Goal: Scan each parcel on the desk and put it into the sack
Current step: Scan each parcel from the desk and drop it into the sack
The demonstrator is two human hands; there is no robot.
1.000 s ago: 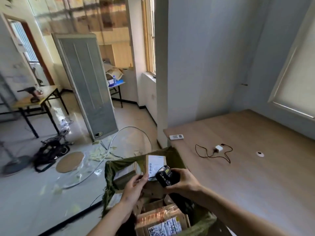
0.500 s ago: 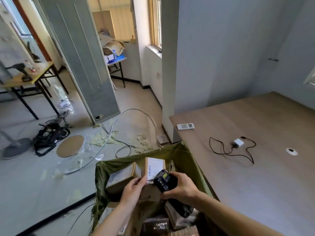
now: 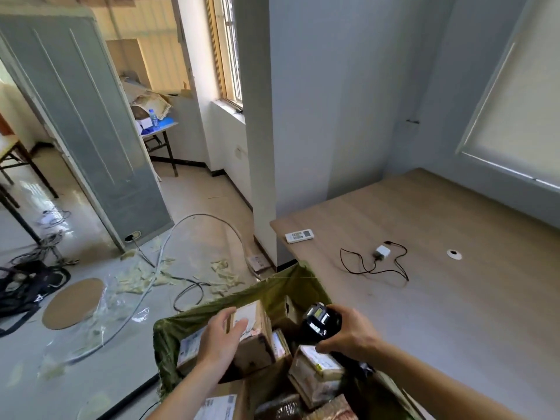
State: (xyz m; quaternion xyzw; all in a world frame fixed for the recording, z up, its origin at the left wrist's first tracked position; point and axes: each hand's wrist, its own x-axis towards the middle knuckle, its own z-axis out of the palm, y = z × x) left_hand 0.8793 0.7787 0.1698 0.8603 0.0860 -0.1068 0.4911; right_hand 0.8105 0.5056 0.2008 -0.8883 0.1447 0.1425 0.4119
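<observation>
My left hand (image 3: pixel 222 341) grips a small brown cardboard parcel (image 3: pixel 253 338) with a white label, held over the open mouth of the green sack (image 3: pixel 272 291). My right hand (image 3: pixel 348 331) holds a black handheld scanner (image 3: pixel 318 321) with a small lit screen, just right of the parcel and above the sack. Several other labelled parcels (image 3: pixel 315 366) lie inside the sack. The wooden desk (image 3: pixel 454 298) stretches away to the right.
On the desk lie a white remote (image 3: pixel 299 236), a white charger with a black cable (image 3: pixel 381 253) and a small round white cap (image 3: pixel 454 254). Left of the sack, the floor holds cables, paper scraps, a cardboard disc (image 3: pixel 72 303) and a black bag (image 3: pixel 27 287).
The parcel in my left hand has come down and tilted over the sack's mouth. The scanner has moved right, away from the label. The view has shifted.
</observation>
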